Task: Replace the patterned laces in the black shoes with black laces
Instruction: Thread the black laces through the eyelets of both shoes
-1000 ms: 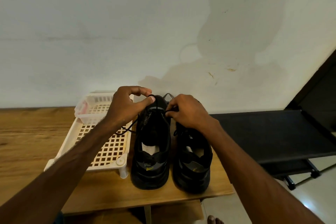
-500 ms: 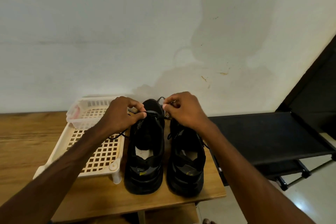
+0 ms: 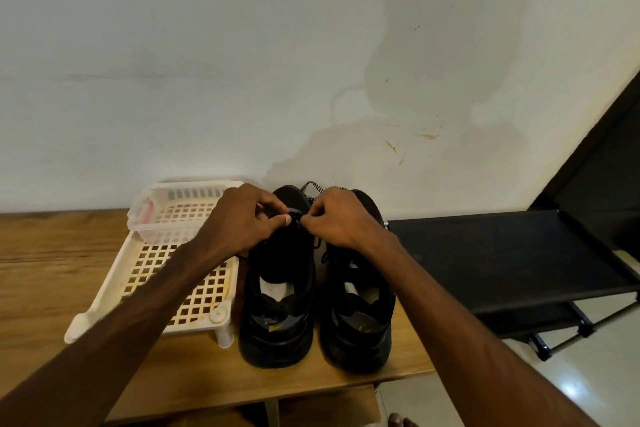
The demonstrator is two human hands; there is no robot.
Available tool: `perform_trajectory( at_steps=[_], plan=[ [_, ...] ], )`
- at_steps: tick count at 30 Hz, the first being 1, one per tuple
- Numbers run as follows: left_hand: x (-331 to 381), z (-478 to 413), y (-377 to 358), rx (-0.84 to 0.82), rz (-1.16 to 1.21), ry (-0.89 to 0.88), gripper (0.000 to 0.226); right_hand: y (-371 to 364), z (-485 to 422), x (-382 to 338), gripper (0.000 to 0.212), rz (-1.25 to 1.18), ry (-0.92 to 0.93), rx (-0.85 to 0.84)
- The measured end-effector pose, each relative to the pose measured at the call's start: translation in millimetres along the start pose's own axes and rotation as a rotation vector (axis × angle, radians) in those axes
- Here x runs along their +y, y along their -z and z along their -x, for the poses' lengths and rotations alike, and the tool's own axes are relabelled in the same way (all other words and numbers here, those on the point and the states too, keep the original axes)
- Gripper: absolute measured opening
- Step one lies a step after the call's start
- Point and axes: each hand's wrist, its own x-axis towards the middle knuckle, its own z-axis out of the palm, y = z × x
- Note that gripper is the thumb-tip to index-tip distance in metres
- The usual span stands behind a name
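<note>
Two black shoes stand side by side on the wooden table [image 3: 52, 274], heels toward me. Over the toe end of the left shoe [image 3: 277, 291], my left hand [image 3: 242, 218] and my right hand [image 3: 339, 218] meet, each pinching the black lace [image 3: 296, 216] between thumb and fingers. Part of the right shoe [image 3: 360, 315] lies under my right wrist. A black-and-white patterned lace [image 3: 313, 186] lies behind the shoes by the wall. A loose end of black lace [image 3: 244, 257] hangs below my left hand.
A cream plastic lattice rack [image 3: 180, 288] stands left of the shoes, with a clear plastic tub [image 3: 152, 222] on its far end. A black shelf [image 3: 502, 260] adjoins the table on the right. The wall [image 3: 242, 62] rises just behind. A toe [image 3: 398, 421] shows on the floor.
My hands have come closer together over the left shoe's toe end, the thumbs now nearly touching on the black lace. The view has shifted slightly.
</note>
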Motion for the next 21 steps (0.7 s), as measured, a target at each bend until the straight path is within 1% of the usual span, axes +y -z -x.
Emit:
perform_trajectory(
  at_steps=[3, 4, 7, 13, 17, 19, 21],
  plan=[
    [1.7, 0.7, 0.2, 0.004, 0.004, 0.027, 0.014, 11.8, 3.7, -2.0, 0.038, -0.107, -0.024, 0.056],
    [1.6, 1.1, 0.2, 0.014, 0.008, 0.037, 0.014, 16.0, 5.1, -2.2, 0.039, -0.157, -0.027, 0.087],
    [1.2, 1.6, -1.1, 0.031, 0.012, 0.056, 0.015, 25.3, 10.3, 0.2, 0.036, -0.293, -0.055, 0.137],
    [0.1, 0.9, -4.3, 0.053, -0.008, 0.098, 0.013, 32.0, 17.7, -0.9, 0.032, -0.450, -0.132, 0.096],
    [3.6, 3.8, -1.9, 0.048, 0.017, 0.126, 0.009, 33.1, 17.7, 2.9, 0.026, -0.546, -0.228, 0.084],
    [3.9, 5.3, 2.4, 0.015, 0.043, 0.164, 0.007, 34.4, 17.3, 4.6, 0.022, -0.635, -0.268, 0.073],
    [0.2, 4.6, 8.9, -0.054, 0.078, 0.225, 0.009, 37.8, 17.2, 4.1, 0.019, -0.743, -0.265, 0.055]
  ],
)
